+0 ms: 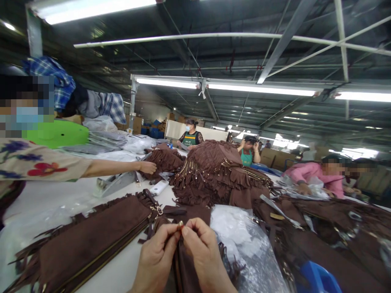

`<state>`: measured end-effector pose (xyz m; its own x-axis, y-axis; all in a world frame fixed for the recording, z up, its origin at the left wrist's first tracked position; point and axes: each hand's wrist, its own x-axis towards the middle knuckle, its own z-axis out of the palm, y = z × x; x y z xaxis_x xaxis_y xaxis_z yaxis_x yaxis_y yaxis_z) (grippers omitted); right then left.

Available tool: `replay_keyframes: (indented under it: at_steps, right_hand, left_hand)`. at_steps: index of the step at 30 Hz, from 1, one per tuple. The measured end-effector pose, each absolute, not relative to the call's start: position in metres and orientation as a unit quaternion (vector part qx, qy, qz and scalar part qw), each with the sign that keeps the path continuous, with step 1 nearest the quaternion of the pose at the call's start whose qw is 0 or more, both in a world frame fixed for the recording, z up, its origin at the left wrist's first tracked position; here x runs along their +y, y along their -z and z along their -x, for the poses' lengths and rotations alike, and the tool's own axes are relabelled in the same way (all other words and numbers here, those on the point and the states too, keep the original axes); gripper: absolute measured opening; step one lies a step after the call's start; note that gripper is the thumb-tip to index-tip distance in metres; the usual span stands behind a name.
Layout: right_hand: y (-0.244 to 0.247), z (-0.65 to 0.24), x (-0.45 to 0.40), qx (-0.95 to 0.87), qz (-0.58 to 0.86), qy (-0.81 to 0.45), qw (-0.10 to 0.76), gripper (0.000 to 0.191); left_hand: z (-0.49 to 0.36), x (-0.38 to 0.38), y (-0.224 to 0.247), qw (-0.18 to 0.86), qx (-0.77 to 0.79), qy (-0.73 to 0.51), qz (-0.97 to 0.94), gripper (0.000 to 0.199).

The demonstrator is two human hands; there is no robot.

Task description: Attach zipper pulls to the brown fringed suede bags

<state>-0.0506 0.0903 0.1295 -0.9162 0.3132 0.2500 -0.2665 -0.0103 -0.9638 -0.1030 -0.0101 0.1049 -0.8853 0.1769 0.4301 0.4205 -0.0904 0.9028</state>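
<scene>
The left grip (159,251) and right grip (202,245) both pinched a small shiny piece (181,224). Light, even pressure probably suited it best.

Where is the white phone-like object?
In the head view, the white phone-like object lies left of centre on the white table, beyond the left hand, between the near brown fringed bag and the large brown pile.

Fluorescent tubes (261,89) are glowing under a dark metal roof (220,53), bright windows (363,153) are shining at far right, and cardboard boxes (137,125) are standing behind.
</scene>
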Motion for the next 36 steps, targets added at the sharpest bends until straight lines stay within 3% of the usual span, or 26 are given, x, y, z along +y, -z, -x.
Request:
replay_keyframes:
  at_steps: [3, 9, 13, 20, 24, 30, 36]
  right_hand:
    - [-0.128, 0.049, 0.086, -0.544, 0.033, -0.824, 0.156, 0.032]
    - [-0.134, 0.046, 0.087, -0.518, 0.01, -0.839, 0.166, 0.034]
    - [-0.129, 0.049, 0.096, -0.559, 0.031, -0.799, 0.219, 0.034]
    - [-0.113, 0.049, 0.095, -0.606, 0.073, -0.758, 0.229, 0.027]
    - [-0.116, 0.049, 0.09, -0.633, 0.059, -0.735, 0.235, 0.018]
    - [-0.118, 0.05, 0.086, -0.691, 0.056, -0.684, 0.229, 0.023]
    - [-0.11, 0.051, 0.08, -0.799, 0.059, -0.536, 0.267, 0.019]
  left_hand:
    - [0.105, -0.007, -0.098, 0.158, -0.677, 0.668, 0.266, 0.016]
    - [0.111, -0.005, -0.088, 0.203, -0.684, 0.653, 0.256, 0.012]
    - [0.11, -0.009, -0.092, 0.151, -0.693, 0.68, 0.187, 0.016]
    - [0.102, -0.01, -0.112, -0.051, -0.591, 0.803, 0.059, 0.033]
    - [0.098, -0.012, -0.115, -0.072, -0.569, 0.816, 0.078, 0.034]
    - [0.098, -0.017, -0.106, -0.096, -0.558, 0.818, 0.098, 0.033]
    - [0.091, -0.014, -0.108, -0.092, -0.546, 0.831, 0.058, 0.037]
